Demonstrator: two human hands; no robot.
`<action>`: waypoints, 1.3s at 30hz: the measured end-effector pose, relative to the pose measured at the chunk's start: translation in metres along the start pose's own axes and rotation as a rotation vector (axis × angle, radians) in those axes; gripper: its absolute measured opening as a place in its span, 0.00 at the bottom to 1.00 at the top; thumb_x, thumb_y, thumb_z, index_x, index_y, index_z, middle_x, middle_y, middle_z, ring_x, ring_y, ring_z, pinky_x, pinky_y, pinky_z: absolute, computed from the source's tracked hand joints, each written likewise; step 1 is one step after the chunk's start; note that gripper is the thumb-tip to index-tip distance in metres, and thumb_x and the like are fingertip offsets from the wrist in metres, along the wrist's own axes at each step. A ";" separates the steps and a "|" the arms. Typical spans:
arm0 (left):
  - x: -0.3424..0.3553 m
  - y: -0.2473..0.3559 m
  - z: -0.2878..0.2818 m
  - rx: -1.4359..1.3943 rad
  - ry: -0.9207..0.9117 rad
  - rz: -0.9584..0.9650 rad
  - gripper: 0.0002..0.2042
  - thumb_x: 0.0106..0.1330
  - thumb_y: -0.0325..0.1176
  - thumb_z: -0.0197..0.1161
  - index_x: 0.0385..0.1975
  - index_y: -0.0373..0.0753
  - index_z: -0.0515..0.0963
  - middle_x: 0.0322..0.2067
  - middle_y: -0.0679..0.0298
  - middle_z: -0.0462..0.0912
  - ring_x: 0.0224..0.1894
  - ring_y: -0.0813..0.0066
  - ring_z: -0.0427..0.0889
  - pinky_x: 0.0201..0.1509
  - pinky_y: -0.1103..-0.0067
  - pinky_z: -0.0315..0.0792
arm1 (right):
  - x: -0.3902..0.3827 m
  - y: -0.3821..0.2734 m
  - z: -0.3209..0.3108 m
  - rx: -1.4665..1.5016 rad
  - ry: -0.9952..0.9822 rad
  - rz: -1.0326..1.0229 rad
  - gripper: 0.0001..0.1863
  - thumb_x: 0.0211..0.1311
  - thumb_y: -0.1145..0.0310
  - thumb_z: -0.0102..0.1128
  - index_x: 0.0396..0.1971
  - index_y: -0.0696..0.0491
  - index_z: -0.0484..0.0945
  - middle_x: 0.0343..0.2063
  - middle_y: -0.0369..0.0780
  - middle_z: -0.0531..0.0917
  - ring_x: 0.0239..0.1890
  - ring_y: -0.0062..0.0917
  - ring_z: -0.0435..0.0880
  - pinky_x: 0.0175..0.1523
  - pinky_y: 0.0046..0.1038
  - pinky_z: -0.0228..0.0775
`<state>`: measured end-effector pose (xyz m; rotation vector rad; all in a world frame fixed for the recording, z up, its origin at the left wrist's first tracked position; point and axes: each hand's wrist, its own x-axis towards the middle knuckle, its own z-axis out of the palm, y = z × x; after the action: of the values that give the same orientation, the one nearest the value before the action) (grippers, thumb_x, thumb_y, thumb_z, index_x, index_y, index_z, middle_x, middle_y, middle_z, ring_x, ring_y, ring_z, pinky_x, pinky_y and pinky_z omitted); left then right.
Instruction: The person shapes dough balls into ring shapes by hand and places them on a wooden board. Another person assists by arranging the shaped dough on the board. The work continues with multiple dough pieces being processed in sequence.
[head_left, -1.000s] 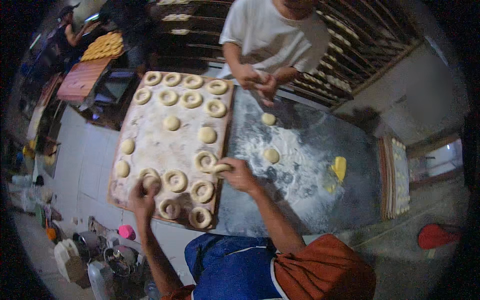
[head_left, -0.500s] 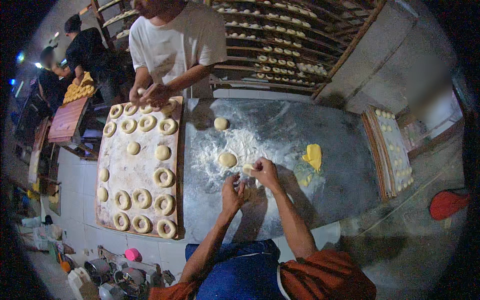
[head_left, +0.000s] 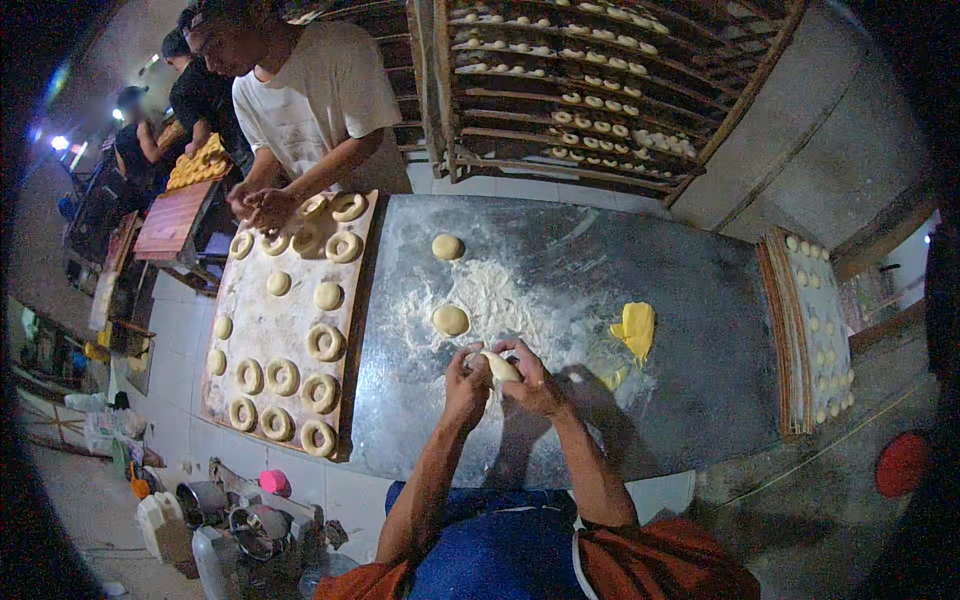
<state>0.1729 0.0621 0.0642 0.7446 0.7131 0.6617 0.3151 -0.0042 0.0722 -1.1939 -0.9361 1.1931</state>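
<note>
My left hand (head_left: 465, 385) and my right hand (head_left: 530, 387) both grip a pale piece of dough (head_left: 501, 368) between their fingers, over the dark metal work surface (head_left: 700, 290). Just beyond them lie a round dough ball (head_left: 450, 320) and a patch of flour (head_left: 490, 295); a second ball (head_left: 447, 246) sits farther back. Yellow soft fat (head_left: 636, 328) is smeared to the right. On the left, a floured wooden board (head_left: 250, 300) carries several dough rings (head_left: 325, 343) and a few round balls (head_left: 328, 295).
A co-worker in white (head_left: 310, 90) bends over the board's far end. Two others (head_left: 200, 100) stand behind by golden baked pieces (head_left: 195, 165). A rack (head_left: 580, 90) of dough trays stands at the back, stacked boards (head_left: 790, 330) at right, pots and jugs (head_left: 200, 505) below left.
My hands have left the rings on the board and moved right over the flour, where both now close on one dough piece. The co-worker has moved left and leans over the board.
</note>
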 end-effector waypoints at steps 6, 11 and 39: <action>-0.010 0.007 0.010 0.002 -0.086 0.160 0.21 0.53 0.14 0.58 0.46 0.40 0.63 0.33 0.64 0.76 0.31 0.80 0.76 0.29 0.86 0.66 | 0.008 0.028 -0.010 0.167 0.284 0.227 0.28 0.63 0.42 0.45 0.47 0.54 0.71 0.34 0.38 0.77 0.35 0.22 0.78 0.39 0.26 0.72; 0.013 -0.010 0.012 -0.183 0.226 0.219 0.07 0.65 0.29 0.50 0.41 0.38 0.66 0.27 0.64 0.71 0.24 0.74 0.75 0.23 0.82 0.67 | 0.008 0.068 -0.008 0.536 0.316 0.085 0.29 0.67 0.45 0.37 0.41 0.58 0.75 0.38 0.41 0.80 0.35 0.27 0.79 0.38 0.29 0.73; -0.017 0.043 -0.135 1.019 0.340 0.810 0.11 0.60 0.36 0.51 0.23 0.34 0.67 0.21 0.50 0.73 0.24 0.50 0.72 0.27 0.66 0.65 | 0.011 0.024 0.144 -0.898 0.108 -0.221 0.18 0.63 0.54 0.47 0.29 0.55 0.74 0.27 0.48 0.77 0.30 0.34 0.79 0.39 0.33 0.69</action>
<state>0.0476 0.1229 0.0314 1.9482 1.0749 1.1824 0.1726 0.0313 0.0719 -1.7629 -1.5461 0.5005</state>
